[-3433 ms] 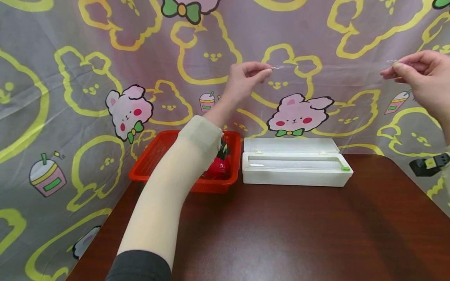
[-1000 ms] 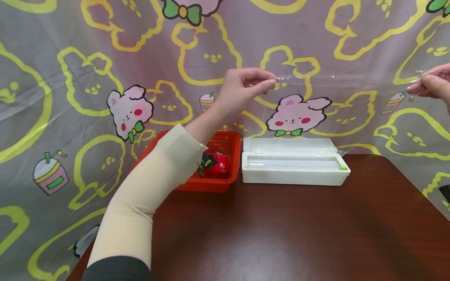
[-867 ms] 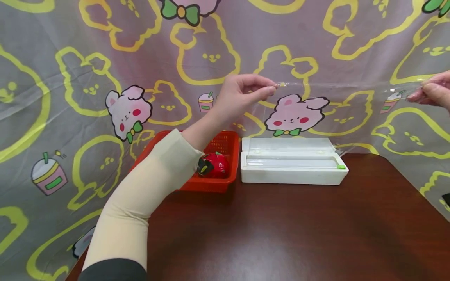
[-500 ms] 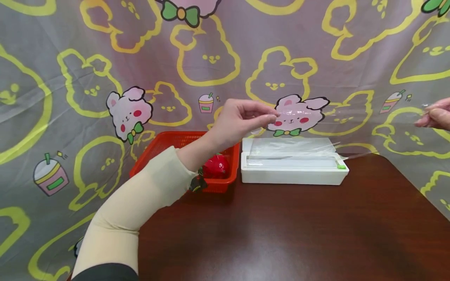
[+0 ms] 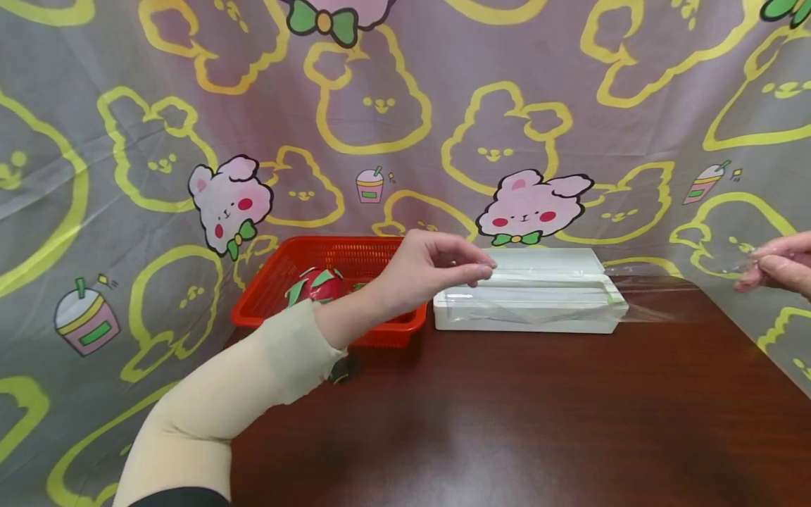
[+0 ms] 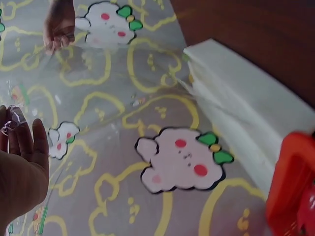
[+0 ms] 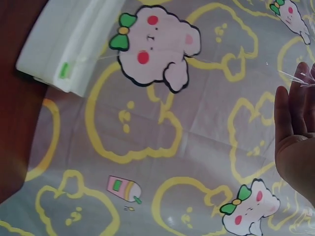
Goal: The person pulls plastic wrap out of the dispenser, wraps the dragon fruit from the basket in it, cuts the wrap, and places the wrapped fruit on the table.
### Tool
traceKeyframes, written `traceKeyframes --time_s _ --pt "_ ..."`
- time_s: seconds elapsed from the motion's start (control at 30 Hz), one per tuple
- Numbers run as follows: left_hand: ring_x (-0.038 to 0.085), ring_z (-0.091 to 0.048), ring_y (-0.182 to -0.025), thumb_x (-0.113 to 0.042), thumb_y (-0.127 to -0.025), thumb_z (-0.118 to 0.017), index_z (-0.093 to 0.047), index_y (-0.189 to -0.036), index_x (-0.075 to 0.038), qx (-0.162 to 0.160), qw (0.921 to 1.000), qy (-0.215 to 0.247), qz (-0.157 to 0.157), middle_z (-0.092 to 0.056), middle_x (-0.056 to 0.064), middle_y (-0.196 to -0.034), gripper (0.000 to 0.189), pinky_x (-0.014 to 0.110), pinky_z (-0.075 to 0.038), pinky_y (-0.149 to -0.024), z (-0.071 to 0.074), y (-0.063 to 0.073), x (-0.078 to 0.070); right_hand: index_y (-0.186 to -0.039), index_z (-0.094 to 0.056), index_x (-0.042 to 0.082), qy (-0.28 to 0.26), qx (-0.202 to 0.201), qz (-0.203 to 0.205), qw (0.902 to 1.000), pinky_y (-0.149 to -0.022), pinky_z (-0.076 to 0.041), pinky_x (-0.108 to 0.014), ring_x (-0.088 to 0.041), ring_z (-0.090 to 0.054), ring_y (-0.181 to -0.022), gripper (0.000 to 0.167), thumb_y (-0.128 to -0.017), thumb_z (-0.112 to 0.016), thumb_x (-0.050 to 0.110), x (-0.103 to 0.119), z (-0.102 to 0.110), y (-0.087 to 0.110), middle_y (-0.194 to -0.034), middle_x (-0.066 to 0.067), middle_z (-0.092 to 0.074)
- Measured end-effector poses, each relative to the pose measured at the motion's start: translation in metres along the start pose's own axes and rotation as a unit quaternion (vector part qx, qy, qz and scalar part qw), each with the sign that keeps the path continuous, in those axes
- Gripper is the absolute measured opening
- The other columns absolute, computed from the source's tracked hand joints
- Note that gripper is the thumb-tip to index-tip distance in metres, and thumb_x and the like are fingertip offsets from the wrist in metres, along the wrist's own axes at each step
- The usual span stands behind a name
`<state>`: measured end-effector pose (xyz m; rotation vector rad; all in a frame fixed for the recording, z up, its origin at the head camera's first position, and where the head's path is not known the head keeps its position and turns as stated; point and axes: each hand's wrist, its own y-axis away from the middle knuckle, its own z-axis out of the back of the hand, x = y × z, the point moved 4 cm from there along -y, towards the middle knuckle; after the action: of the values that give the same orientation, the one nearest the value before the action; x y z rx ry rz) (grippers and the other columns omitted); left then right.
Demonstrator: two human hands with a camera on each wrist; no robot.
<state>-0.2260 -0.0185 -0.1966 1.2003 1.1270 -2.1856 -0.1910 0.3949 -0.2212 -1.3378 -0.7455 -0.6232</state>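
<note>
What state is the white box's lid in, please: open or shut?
Open: the lid sits back behind the white box, not over it.

- Two grips, both bare: the left grip (image 5: 437,271) about mid-frame, the right grip (image 5: 782,264) at the right edge.
- One sheet of clear film (image 5: 659,289), right half of the frame.
- One white box (image 5: 538,320), right of centre, with one lid (image 5: 545,259).
- One red basket (image 5: 412,331), left of centre.
- At least one red fruit (image 5: 322,287); a sleeve (image 5: 253,373) partly blocks my view.
- One table (image 5: 538,408), lower frame.
- Three cups (image 5: 369,186) printed on one curtain (image 5: 443,63).
</note>
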Motion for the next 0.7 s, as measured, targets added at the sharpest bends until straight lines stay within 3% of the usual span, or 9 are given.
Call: traceKeyframes --time_s 0.33,0.43,0.5,0.7 --pt "0.022 -0.066 -0.08 -0.002 -0.087 -0.071 -0.072 -0.103 0.004 0.034 0.999 0.012 0.027 -0.073 0.006 -0.091 0.017 0.036 -0.055 -0.073 -0.019 0.025 0.021 -0.099 -0.065 -0.009 -0.074 0.024 0.053 0.9955 -0.067 -0.053 -0.016 -0.013 -0.071 -0.069 0.032 -0.093 -0.036 -0.022 -0.016 -0.015 0.048 -0.081 -0.009 -0.072" --pt "0.019 -0.065 -0.083 -0.003 -0.087 -0.072 -0.072 -0.103 0.003 0.041 0.9983 0.01 0.041 -0.073 0.004 -0.093 0.018 0.033 -0.055 -0.072 -0.025 0.032 0.029 -0.1 -0.062 -0.013 -0.063 0.051 0.064 0.9947 -0.068 -0.052 -0.016 -0.013 -0.07 -0.071 0.03 -0.092 -0.036 -0.024 -0.02 -0.019 0.058 -0.083 -0.01 -0.072" --pt "0.019 -0.065 -0.082 -0.003 -0.087 -0.072 -0.072 -0.104 0.003 0.046 0.9976 0.017 0.048 -0.072 0.004 -0.093 0.018 0.033 -0.055 -0.071 -0.03 0.037 0.033 -0.1 -0.063 -0.01 -0.027 0.055 0.06 0.9963 -0.068 -0.052 -0.015 -0.013 -0.069 -0.07 0.033 -0.091 -0.035 -0.025 -0.022 -0.021 0.065 -0.084 -0.007 -0.072" --pt "0.019 -0.065 -0.081 -0.001 -0.087 -0.07 -0.071 -0.104 0.005 0.067 0.9938 0.061 0.064 -0.072 0.006 -0.093 0.018 0.034 -0.056 -0.071 -0.043 0.052 0.042 -0.102 -0.062 -0.007 0.003 0.062 0.035 0.9974 -0.068 -0.051 -0.015 -0.013 -0.069 -0.069 0.04 -0.088 -0.032 -0.03 -0.031 -0.023 0.085 -0.085 -0.005 -0.072"
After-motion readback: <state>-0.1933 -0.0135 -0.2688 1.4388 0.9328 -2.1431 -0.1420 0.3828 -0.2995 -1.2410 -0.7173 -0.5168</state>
